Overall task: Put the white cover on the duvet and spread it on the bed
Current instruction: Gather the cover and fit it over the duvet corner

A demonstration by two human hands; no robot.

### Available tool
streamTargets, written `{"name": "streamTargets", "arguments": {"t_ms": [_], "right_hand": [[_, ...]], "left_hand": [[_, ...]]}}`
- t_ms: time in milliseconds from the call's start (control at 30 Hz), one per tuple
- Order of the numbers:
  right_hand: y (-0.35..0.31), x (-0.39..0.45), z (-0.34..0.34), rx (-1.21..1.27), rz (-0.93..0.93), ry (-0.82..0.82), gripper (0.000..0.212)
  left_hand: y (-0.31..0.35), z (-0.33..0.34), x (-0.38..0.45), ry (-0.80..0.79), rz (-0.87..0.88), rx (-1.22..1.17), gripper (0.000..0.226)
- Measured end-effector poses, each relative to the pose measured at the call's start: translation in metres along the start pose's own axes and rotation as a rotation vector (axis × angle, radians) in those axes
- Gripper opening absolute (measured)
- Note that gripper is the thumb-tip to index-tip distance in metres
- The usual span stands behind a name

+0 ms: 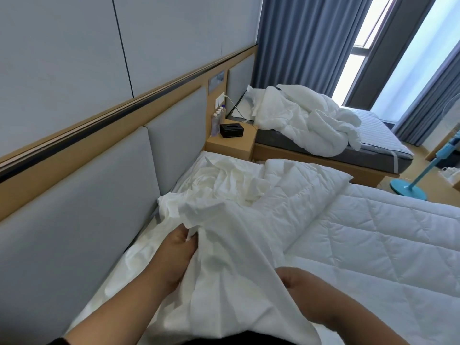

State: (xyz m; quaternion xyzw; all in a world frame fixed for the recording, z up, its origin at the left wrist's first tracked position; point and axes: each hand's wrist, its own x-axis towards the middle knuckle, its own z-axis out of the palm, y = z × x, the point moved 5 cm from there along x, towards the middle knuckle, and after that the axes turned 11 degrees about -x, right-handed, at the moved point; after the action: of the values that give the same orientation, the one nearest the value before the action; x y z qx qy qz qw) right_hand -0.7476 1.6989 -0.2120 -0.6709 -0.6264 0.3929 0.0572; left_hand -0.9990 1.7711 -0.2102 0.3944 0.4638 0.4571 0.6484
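Observation:
A thin white cover (231, 257) lies bunched and wrinkled along the head of the near bed, draped over the edge of the quilted white duvet (373, 235). The duvet is spread across the bed to the right, with one corner folded back near the head. My left hand (174, 255) grips a gathered fold of the cover, fingers curled into the cloth. My right hand (306, 292) holds the cover lower down, its fingers tucked under the fabric and partly hidden. More of the cover (224, 180) is crumpled towards the far corner.
A grey padded headboard (82, 220) runs along the left. A wooden nightstand (231, 145) carries a black tissue box (231, 130) and small bottles. A second bed (348, 150) with a heaped white duvet stands beyond. A blue fan stand (410, 188) is on the floor at right.

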Motion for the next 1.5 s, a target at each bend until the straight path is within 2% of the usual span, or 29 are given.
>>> {"name": "streamTargets", "arguments": {"t_ms": [67, 100, 133, 167, 200, 233, 300, 333, 400, 433, 467, 533, 600, 633, 700, 767, 800, 900, 967, 1033, 1100, 1133, 1167, 1233, 1300, 1367, 1433, 1500], "right_hand": [[-0.018, 0.013, -0.013, 0.138, -0.032, 0.275, 0.025], [-0.03, 0.016, -0.019, 0.239, -0.082, 0.344, 0.028], [-0.045, 0.018, -0.022, 0.279, -0.164, 0.351, 0.033], [-0.06, 0.018, -0.022, 0.272, -0.238, 0.314, 0.03], [-0.071, 0.019, -0.018, 0.256, -0.284, 0.265, 0.021], [-0.077, 0.018, -0.012, 0.234, -0.301, 0.24, 0.017], [-0.076, 0.021, -0.004, 0.228, -0.265, 0.301, 0.016], [-0.072, 0.024, 0.0, 0.233, -0.233, 0.331, 0.016], [-0.068, 0.026, 0.01, 0.255, -0.211, 0.336, 0.017], [-0.068, 0.026, 0.015, 0.25, -0.225, 0.332, 0.022], [-0.07, 0.026, 0.018, 0.225, -0.254, 0.332, 0.028], [-0.079, 0.025, 0.025, 0.161, -0.338, 0.322, 0.032], [-0.085, 0.025, 0.029, 0.058, -0.456, 0.353, 0.034], [-0.087, 0.025, 0.031, -0.006, -0.502, 0.391, 0.032], [-0.087, 0.026, 0.034, -0.086, -0.565, 0.456, 0.02], [-0.083, 0.027, 0.036, -0.133, -0.587, 0.517, 0.018], [-0.081, 0.028, 0.036, -0.152, -0.592, 0.555, 0.021], [-0.075, 0.03, 0.036, -0.171, -0.552, 0.614, 0.021], [-0.072, 0.031, 0.037, -0.131, -0.519, 0.604, 0.021], [-0.069, 0.03, 0.037, -0.08, -0.481, 0.577, 0.025], [-0.068, 0.032, 0.035, -0.034, -0.427, 0.531, 0.027], [-0.067, 0.033, 0.035, -0.012, -0.408, 0.5, 0.028], [-0.067, 0.032, 0.035, 0.01, -0.387, 0.47, 0.032], [-0.065, 0.032, 0.036, 0.032, -0.369, 0.431, 0.036], [-0.065, 0.031, 0.034, 0.096, -0.361, 0.412, 0.032], [-0.067, 0.028, 0.031, 0.153, -0.354, 0.451, 0.032], [-0.068, 0.022, 0.027, 0.168, -0.358, 0.48, 0.036], [-0.065, 0.019, 0.027, 0.175, -0.315, 0.457, 0.037]], "left_hand": [[-0.005, 0.01, -0.005, -0.105, -0.034, 0.045, 0.021], [-0.016, 0.008, -0.001, -0.143, -0.048, -0.021, 0.023], [-0.026, 0.002, 0.003, -0.16, -0.029, -0.008, 0.031], [-0.03, -0.001, 0.005, -0.139, 0.002, 0.067, 0.033], [-0.033, 0.0, 0.007, -0.143, -0.006, 0.038, 0.028], [-0.031, 0.003, 0.004, -0.186, -0.062, -0.037, 0.03], [-0.021, 0.01, -0.005, -0.247, -0.049, 0.028, 0.047], [-0.018, 0.004, -0.007, -0.276, -0.065, -0.017, 0.054], [-0.013, -0.004, -0.011, -0.354, -0.155, -0.343, 0.048], [-0.012, -0.01, -0.005, -0.311, -0.22, -0.529, 0.043], [-0.015, -0.021, 0.001, -0.208, -0.281, -0.603, 0.042], [-0.019, -0.028, 0.009, -0.011, -0.4, -0.52, 0.053], [-0.023, -0.025, 0.008, 0.032, -0.472, -0.478, 0.079], [-0.021, -0.023, 0.006, 0.074, -0.471, -0.383, 0.074], [-0.021, -0.017, -0.001, 0.117, -0.505, -0.22, 0.037], [-0.024, -0.019, 0.003, 0.149, -0.526, -0.159, 0.051], [-0.027, -0.024, 0.006, 0.182, -0.526, -0.204, 0.053], [-0.027, -0.036, 0.024, 0.314, -0.49, -0.25, 0.023], [-0.024, -0.042, 0.028, 0.347, -0.475, -0.382, 0.03], [-0.012, -0.04, 0.031, 0.312, -0.406, -0.497, 0.033], [0.011, -0.032, 0.035, 0.294, -0.217, -0.551, 0.02], [0.027, -0.029, 0.035, 0.31, -0.078, -0.484, 0.011], [0.048, -0.021, 0.033, 0.293, 0.071, -0.364, 0.017], [0.09, 0.007, 0.018, 0.117, 0.354, -0.117, 0.032], [0.126, 0.052, -0.011, -0.258, 0.629, 0.153, 0.028], [0.139, 0.088, -0.039, -0.554, 0.787, 0.493, 0.024], [0.136, 0.108, -0.047, -0.739, 0.772, 0.707, 0.023], [0.122, 0.111, -0.038, -0.81, 0.635, 0.782, 0.014]]}}
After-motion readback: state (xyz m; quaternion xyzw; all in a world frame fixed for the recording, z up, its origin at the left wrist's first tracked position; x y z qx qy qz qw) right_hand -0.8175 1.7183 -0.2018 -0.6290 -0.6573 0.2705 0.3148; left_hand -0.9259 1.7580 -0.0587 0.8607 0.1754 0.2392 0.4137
